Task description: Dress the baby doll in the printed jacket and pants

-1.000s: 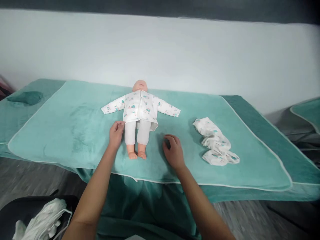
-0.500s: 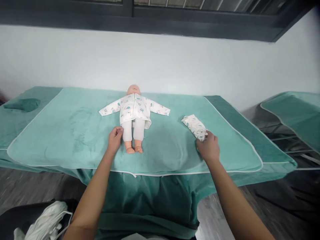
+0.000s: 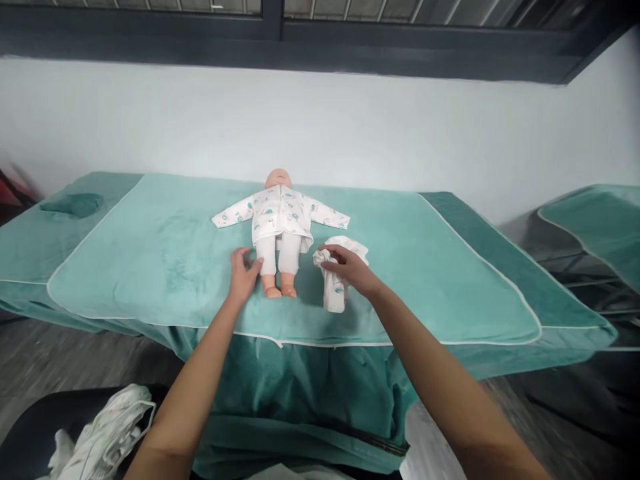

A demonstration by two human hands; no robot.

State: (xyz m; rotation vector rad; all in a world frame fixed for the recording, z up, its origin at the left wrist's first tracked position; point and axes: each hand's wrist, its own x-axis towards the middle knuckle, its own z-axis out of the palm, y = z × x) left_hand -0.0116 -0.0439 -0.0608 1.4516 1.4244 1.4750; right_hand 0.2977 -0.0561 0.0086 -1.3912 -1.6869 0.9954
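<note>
A baby doll lies on its back on the green covered bed, in a white printed jacket with both sleeves spread out. White material covers its legs, and its feet are bare. My left hand is beside the doll's leg, thumb and fingers apart, the thumb at or touching the leg. My right hand grips white printed baby pants by their gathered waist. One leg of the pants hangs toward me; the other part lies behind the hand, partly hidden by it.
The bed has a face hole at its left end and stands against a white wall. Lower left, a black chair holds a bundle of white cloth. Another green bed stands at the right.
My right hand has carried the pants leftward, close to the doll, and they have unfolded from a compact roll. My left hand's fingers have opened beside the doll's leg.
</note>
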